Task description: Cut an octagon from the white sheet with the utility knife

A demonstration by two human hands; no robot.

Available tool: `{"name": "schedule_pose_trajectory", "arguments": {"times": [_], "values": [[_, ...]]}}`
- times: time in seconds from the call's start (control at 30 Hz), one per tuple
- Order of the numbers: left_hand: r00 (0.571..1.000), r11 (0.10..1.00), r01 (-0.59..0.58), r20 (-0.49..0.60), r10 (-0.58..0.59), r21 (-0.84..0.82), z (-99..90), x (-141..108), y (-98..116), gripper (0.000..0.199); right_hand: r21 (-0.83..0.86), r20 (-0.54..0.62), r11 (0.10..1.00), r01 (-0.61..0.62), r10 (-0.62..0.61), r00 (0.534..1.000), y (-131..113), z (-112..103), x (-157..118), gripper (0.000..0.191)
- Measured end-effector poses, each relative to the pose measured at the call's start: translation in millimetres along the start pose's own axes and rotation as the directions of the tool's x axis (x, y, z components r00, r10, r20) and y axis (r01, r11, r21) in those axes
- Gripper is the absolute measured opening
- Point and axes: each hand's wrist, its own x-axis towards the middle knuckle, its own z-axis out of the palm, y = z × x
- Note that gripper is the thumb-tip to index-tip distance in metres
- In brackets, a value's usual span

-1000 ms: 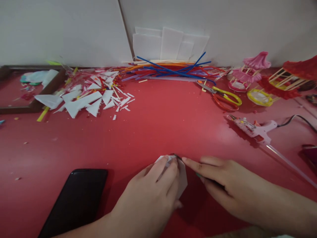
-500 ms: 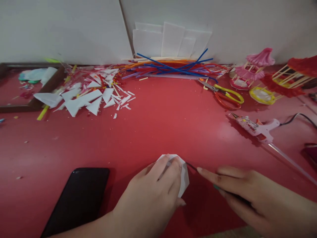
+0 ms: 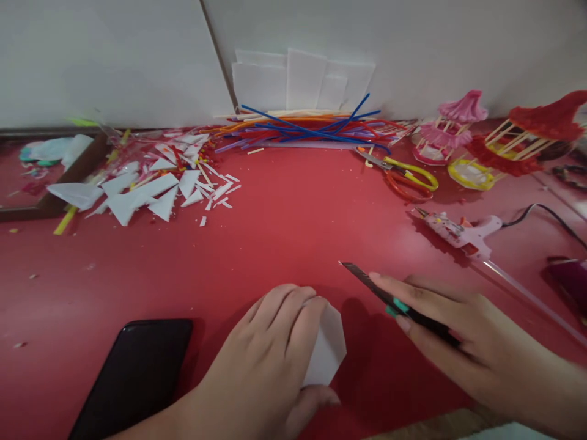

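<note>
A white, many-sided foam piece point(image 3: 328, 351) lies on the red table at the bottom centre. My left hand point(image 3: 279, 348) covers its left part, fingers curled over the top and thumb at the lower edge. In my right hand point(image 3: 444, 336) is a black utility knife point(image 3: 424, 325) with a green slider. Its dark blade points up and left, apart from the foam, with a tiny white bit at the tip. Part of the knife's handle is hidden by the palm.
A black phone point(image 3: 135, 373) lies left. White foam scraps point(image 3: 142, 195), a brown tray point(image 3: 92, 165), coloured sticks point(image 3: 312, 128) and scissors point(image 3: 408, 174) sit further back. At right are a pink glue gun point(image 3: 472, 235) and pink and red stick models point(image 3: 527, 137).
The knife has moved up and away from the foam's edge, its blade now in full view. My left hand has shifted slightly left on the piece. The whole view has shifted a little.
</note>
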Motion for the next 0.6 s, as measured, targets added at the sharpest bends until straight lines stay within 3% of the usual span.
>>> {"name": "schedule_pose_trajectory", "arguments": {"times": [0.07,0.13,0.23,0.37,0.5,0.6], "values": [[0.992,0.991,0.085,-0.084,-0.094,-0.105,-0.2,3.5,-4.6,0.107,0.035,0.01,0.999,0.028,-0.029,1.0,0.3,-1.3,3.5,0.056],[0.953,0.931,0.222,-0.136,-0.27,-0.291,-1.9,8.8,-10.7,0.103,0.055,0.02,0.996,0.074,-0.075,0.997,-1.8,-2.7,6.3,0.059],[0.913,0.737,0.315,-0.02,-0.407,-0.597,-6.9,19.4,-18.8,0.062,0.061,0.047,0.989,0.137,-0.14,0.989,-8.3,-4.8,10.7,0.062],[0.921,0.57,0.31,0.092,-0.378,-0.761,-12.0,31.8,-23.4,0.017,0.066,0.073,0.985,0.158,-0.163,0.984,-16.2,-6.6,17.3,0.065],[0.925,0.538,0.277,0.07,-0.373,-0.797,-19.0,35.0,-25.9,0.008,0.099,0.078,0.983,0.157,-0.165,0.983,-16.5,-6.4,21.5,0.062],[0.907,0.625,0.284,-0.008,-0.421,-0.728,-32.0,32.0,-35.8,0.009,0.147,0.067,0.978,0.15,-0.161,0.985,-12.1,-6.6,24.5,0.06]]}}
